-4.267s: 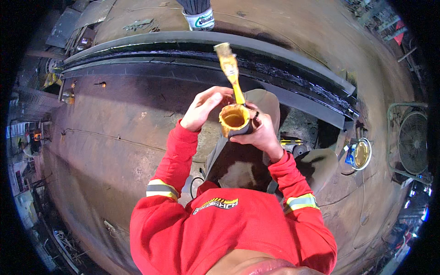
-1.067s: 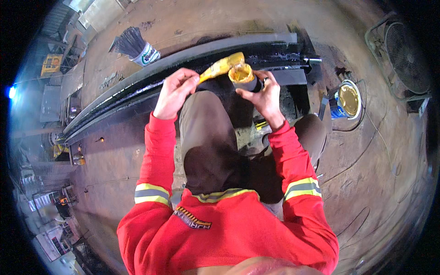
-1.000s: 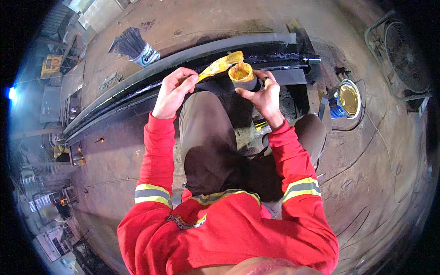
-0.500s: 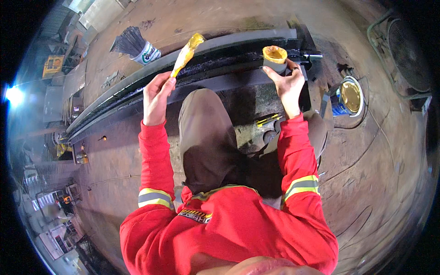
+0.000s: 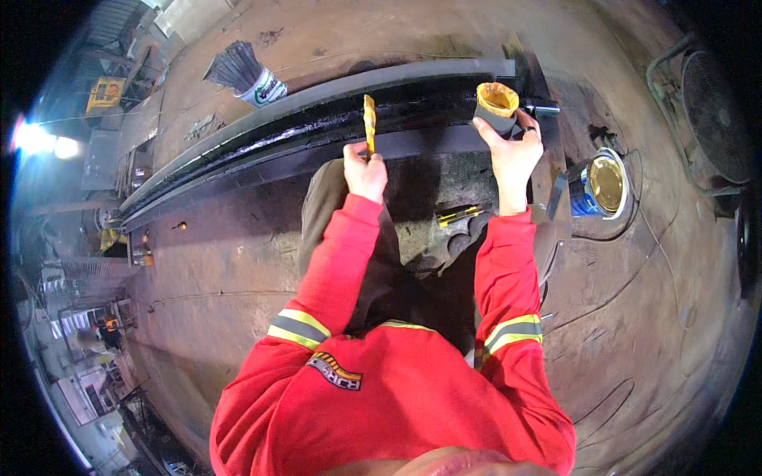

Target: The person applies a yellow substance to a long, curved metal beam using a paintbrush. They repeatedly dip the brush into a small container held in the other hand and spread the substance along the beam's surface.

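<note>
Brush (image 5: 370, 117) over the beam (image 5: 302, 119), between its long edges, left hand (image 5: 366, 174) gripping it low, and there's the cup (image 5: 496, 120), right hand (image 5: 514, 157) wrapped round it, near the beam's right end.

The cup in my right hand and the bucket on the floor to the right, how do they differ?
The cup is clearly smaller than the bucket. The cup is held up in your right hand; the bucket rests on the floor. The cup is dark grey outside with a yellow-smeared rim; the bucket has a blue wall and whitish rim. Both are round and open-topped, yellowish inside.
</note>
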